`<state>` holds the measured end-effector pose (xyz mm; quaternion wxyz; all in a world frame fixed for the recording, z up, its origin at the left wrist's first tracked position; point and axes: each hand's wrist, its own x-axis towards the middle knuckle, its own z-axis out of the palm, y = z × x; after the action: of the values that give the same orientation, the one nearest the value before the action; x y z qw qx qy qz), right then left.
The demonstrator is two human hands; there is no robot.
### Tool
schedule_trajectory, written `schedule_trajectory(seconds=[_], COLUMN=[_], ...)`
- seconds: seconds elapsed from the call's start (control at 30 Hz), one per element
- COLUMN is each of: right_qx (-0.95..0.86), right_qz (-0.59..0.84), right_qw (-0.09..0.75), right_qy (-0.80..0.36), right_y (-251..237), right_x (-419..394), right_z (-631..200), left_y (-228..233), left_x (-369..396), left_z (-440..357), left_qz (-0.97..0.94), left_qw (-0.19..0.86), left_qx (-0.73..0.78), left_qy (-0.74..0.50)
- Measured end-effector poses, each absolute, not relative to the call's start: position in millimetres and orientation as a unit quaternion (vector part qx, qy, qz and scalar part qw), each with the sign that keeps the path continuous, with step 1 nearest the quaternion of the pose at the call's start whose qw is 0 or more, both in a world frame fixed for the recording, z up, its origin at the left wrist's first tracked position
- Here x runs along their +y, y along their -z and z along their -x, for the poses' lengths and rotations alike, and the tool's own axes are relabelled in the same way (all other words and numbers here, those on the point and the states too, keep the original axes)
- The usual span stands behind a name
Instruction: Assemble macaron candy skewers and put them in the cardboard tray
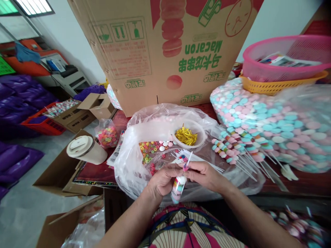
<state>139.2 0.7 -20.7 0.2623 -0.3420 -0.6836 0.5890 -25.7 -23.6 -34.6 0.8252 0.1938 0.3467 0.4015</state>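
One wrapped candy stick [177,193], pinched at its neck

From where I stand, it sits in front of the person's body, at the near edge of the plastic sheet [126,165] that covers part of the counter [310,188]. The left hand [163,178] and the right hand [205,175] meet there, fingertips closed in a small pinch on the gathered wrapper. Whether a tie is caught between them I can't tell; gold ties [186,136] fill a bowl [202,141] just beyond.

The step looks like closing the wrapper at the neck. I'd say it calls for gathering the film evenly around the stick, tight against the top candy, with one hand steadying while the other works, and no squeezing of the soft-looking pieces.

Its candy end points down toward the lap, slightly to the person's left. Its long axis runs from there up through the pinch to the bare white tip, which points away from the body and slightly right.
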Motion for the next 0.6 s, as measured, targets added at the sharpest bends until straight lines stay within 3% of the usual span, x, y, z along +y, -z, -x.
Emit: schedule_trajectory(seconds=[0.1, 0.2, 0.33, 0.43, 0.53, 0.6], right_qx=[-0.701, -0.707, -0.755, -0.832, -0.851, -0.844], right_qz=[0.277, 0.312, 0.439, 0.413, 0.407, 0.397], right_qw=[0.222, 0.253, 0.361, 0.35, 0.33, 0.358], right_qy=[-0.619, -0.582, -0.326, -0.121, 0.022, 0.051], right_y=[10, 17, 39, 42, 27, 16], right_x=[11, 9, -2, -4, -1, -4], right_z=[-146, -137, -116, -115, -121, -122], left_y=[36, 35, 35, 37, 32, 20], left_x=[-26, -25, -22, -23, -27, -29], left_z=[28, 27, 18, 10, 8, 18], left_qz=[-0.199, -0.175, -0.099, -0.126, -0.202, -0.214], left_qw=[0.856, 0.844, 0.735, 0.648, 0.602, 0.65], left_qx=[0.309, 0.306, 0.381, 0.42, 0.488, 0.505], left_qy=[-0.363, -0.404, -0.552, -0.623, -0.599, -0.525])
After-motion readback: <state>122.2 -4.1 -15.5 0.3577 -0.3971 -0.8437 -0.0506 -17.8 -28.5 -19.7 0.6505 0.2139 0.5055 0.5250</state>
